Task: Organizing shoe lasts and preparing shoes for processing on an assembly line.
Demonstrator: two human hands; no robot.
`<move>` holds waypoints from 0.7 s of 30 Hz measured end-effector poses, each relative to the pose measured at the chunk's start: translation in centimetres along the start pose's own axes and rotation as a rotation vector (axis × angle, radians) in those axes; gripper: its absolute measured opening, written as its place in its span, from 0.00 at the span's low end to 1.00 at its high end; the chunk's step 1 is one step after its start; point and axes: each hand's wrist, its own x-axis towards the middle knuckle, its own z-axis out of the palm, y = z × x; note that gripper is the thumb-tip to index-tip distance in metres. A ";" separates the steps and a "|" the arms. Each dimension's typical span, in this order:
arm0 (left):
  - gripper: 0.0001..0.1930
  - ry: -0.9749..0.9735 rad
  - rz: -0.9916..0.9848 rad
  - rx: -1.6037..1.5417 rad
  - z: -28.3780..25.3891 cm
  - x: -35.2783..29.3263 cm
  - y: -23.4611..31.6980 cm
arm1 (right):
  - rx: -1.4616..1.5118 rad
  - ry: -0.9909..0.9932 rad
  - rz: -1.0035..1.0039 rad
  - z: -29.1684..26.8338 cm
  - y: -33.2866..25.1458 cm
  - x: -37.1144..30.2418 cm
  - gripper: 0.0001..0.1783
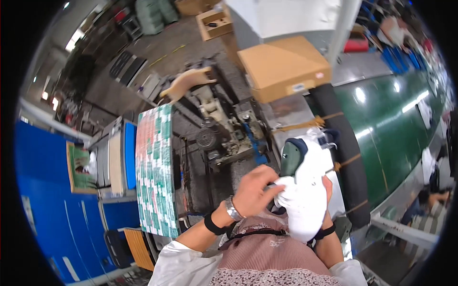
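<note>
Sneaker, white with a dark-green inside, hangs toe-down right of centre in the frame's lower half; the left hand seems to pinch its edge beside the opening, and the right hand, mostly hidden behind, supports its right side. It should handle light, with a soft upper that dents and smudges easily, so the firmer sole and heel look the safest hold, leaving the collar to light fingertips. Beyond lie the green counter at right and a closed cardboard box, upper centre-right.
</note>
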 end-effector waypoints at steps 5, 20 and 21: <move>0.12 0.291 -0.525 -0.512 -5.0 -5.5 -9.6 | -0.972 -0.110 -0.197 9.4 7.2 10.1 0.49; 0.22 0.658 -0.623 -1.648 -3.2 -1.7 -23.1 | -2.527 -0.365 -0.341 25.4 16.7 21.7 0.59; 0.22 0.686 -0.675 -1.578 -2.8 -1.6 -23.6 | -2.526 -0.395 -0.351 25.3 16.9 21.9 0.59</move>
